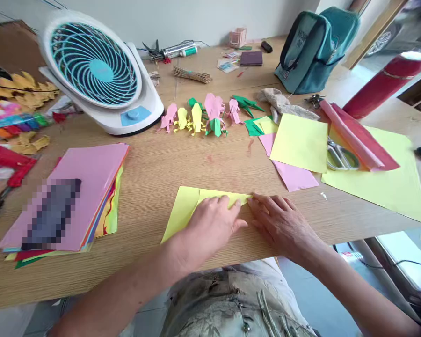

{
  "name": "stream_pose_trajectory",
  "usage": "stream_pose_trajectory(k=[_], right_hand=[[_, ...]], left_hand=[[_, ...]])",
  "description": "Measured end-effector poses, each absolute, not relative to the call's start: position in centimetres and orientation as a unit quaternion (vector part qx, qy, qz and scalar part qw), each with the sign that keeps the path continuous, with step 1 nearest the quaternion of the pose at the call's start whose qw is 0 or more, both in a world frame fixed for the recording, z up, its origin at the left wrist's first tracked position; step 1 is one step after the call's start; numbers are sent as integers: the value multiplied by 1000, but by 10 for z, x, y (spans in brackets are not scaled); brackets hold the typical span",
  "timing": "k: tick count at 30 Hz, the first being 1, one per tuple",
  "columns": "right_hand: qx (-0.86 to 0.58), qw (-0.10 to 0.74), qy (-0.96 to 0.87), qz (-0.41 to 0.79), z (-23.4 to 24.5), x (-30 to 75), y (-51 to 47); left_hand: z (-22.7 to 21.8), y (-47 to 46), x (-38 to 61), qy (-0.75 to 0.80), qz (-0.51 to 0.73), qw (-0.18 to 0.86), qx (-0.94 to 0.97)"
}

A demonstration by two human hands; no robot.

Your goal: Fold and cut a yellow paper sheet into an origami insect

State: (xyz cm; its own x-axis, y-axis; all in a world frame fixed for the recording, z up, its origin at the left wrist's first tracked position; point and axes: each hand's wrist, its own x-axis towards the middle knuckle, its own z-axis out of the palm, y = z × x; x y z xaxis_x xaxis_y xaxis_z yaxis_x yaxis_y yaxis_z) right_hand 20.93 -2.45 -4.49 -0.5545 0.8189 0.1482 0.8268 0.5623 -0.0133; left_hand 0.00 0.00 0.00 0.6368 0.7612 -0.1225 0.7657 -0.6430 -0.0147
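Observation:
A yellow sheet of paper (182, 208), partly folded, lies near the front edge of the wooden table (161, 168). My left hand (210, 224) rests flat on it, fingers stretched toward the right. My right hand (279, 222) lies flat beside it, its fingertips pressing the paper's upper right corner. Both hands cover much of the sheet. Neither hand grips anything.
A stack of coloured paper (84, 187) lies at the left. Several folded paper frogs (203, 117) stand behind, in front of a white and teal fan (94, 70). Loose yellow and pink sheets (300, 145), scissors (340, 157) and a teal backpack (312, 47) are at the right.

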Motion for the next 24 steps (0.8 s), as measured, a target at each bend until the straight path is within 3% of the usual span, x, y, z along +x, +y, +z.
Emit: stream_pose_trajectory(k=[5,24], right_hand=[[-462,78,-883,-42,-46,209,-26],[-485,47,-873,-29,-40,202,-30]], left_hand=[[-6,-17,17,449,-72,-33,890],[-8,-11,7,456,-51,11,888]])
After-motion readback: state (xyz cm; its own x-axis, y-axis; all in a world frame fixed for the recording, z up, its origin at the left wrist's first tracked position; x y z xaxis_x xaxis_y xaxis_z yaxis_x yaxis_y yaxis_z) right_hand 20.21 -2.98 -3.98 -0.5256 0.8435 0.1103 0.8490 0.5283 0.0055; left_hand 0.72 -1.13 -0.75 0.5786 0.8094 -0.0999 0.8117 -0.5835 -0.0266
